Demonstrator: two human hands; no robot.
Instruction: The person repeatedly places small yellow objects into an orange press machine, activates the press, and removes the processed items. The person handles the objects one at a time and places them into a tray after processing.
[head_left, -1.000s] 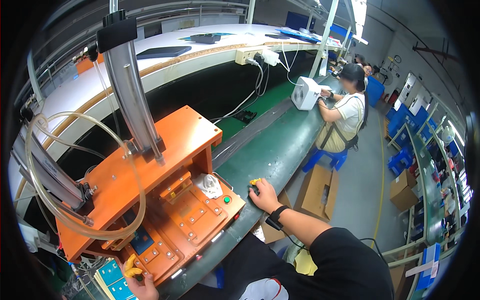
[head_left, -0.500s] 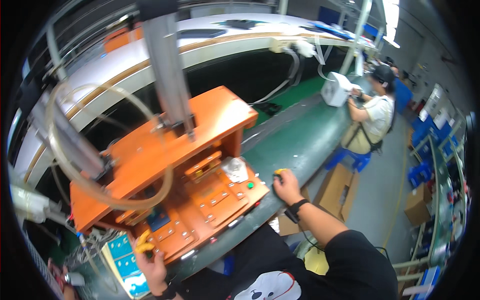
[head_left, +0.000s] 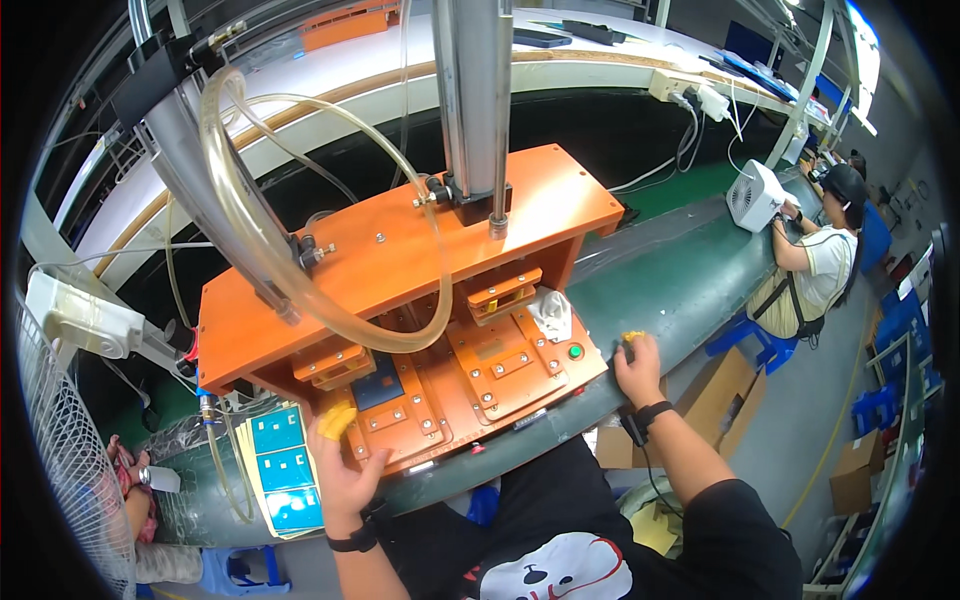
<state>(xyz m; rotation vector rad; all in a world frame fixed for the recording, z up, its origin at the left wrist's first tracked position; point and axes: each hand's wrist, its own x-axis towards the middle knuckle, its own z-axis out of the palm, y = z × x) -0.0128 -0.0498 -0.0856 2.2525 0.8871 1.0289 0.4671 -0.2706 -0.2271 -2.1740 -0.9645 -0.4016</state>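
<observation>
An orange press (head_left: 400, 250) stands on the green bench before me, two cylinders rising from its top. My left hand (head_left: 345, 470) is at the base's left front corner, fingers and thumb apart, with yellow covers on some fingertips. Near it a dark blue flat piece (head_left: 379, 388) lies in the left fixture. The right fixture (head_left: 495, 365) shows bare orange plates and screws. Just off the base's right end, my right hand (head_left: 640, 372) is curled, with yellow at its fingertips. Whatever those fingers may hold is hidden. A green button (head_left: 575, 352) sits on the base nearby.
Cream sheets with blue rectangular pieces (head_left: 280, 468) lie left of the press. A clear hose (head_left: 235, 220) loops across its front. Crumpled white material (head_left: 551, 315) rests on the base. Further right, a seated person (head_left: 825, 250) works at a white boxy device (head_left: 755, 196).
My view has swung so the press appears farther right and sharper. Both hands keep nearly the same places beside the press base.
</observation>
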